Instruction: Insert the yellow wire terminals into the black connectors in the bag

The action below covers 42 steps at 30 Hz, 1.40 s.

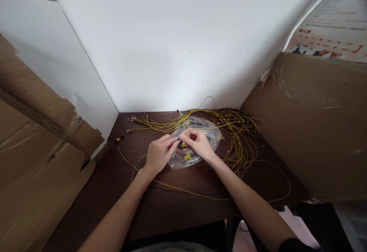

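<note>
Over a clear plastic bag (pixel 210 133), my left hand (pixel 160 152) and my right hand (pixel 199 144) meet with fingertips almost touching. The left thumb and finger pinch a thin black wire close to its end. My right hand is closed in a pinch on a yellow wire (pixel 226 123), which runs back toward the bundle at the right. The exact joint between the two hands is too small to make out. Small yellow connectors (pixel 187 156) and black pieces show in the bag below the hands.
A tangled bundle of yellow and black wires (pixel 237 149) covers the right of the dark table (pixel 177 217). Its connector ends (pixel 133 118) lie at the back left. One loose wire with a yellow-black plug (pixel 117 140) loops across the front. Cardboard (pixel 309 130) stands on both sides.
</note>
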### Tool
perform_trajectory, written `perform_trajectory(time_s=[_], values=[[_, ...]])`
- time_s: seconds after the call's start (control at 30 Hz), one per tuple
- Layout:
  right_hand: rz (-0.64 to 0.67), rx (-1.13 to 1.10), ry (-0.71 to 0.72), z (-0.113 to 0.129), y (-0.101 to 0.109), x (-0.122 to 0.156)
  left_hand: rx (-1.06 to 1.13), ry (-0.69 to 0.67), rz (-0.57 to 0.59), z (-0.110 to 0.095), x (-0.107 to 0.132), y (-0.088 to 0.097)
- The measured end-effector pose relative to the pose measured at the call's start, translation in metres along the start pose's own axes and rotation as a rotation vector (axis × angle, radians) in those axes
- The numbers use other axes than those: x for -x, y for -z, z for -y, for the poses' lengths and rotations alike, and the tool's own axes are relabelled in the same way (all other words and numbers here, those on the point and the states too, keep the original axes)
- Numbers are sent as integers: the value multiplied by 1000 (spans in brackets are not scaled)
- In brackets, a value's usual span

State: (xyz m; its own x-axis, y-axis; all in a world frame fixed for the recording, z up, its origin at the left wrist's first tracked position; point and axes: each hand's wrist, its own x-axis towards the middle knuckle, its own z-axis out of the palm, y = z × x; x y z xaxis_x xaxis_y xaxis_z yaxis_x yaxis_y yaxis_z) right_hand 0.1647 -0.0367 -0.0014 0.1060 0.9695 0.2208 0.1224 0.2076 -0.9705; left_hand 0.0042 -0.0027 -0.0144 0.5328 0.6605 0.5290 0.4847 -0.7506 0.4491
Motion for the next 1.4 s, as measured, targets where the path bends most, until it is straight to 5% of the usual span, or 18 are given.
perform_trajectory(time_s=[0.2,0.5,0.9,1.23,1.4], values=[[19,30,-15,3,3,0,-2,-19,-5,0,-1,-1],[-200,-130,-62,7,11,-5,12,-16,-18,0,-1,1],[16,-27,-60,8,5,0,0,-23,-22,-1,-1,2],[-239,-108,-23,5,11,-5,25,-13,-30,-2,-1,2],[-231,-123,-4,3,5,-3,17,-10,-31,-2,-2,3]])
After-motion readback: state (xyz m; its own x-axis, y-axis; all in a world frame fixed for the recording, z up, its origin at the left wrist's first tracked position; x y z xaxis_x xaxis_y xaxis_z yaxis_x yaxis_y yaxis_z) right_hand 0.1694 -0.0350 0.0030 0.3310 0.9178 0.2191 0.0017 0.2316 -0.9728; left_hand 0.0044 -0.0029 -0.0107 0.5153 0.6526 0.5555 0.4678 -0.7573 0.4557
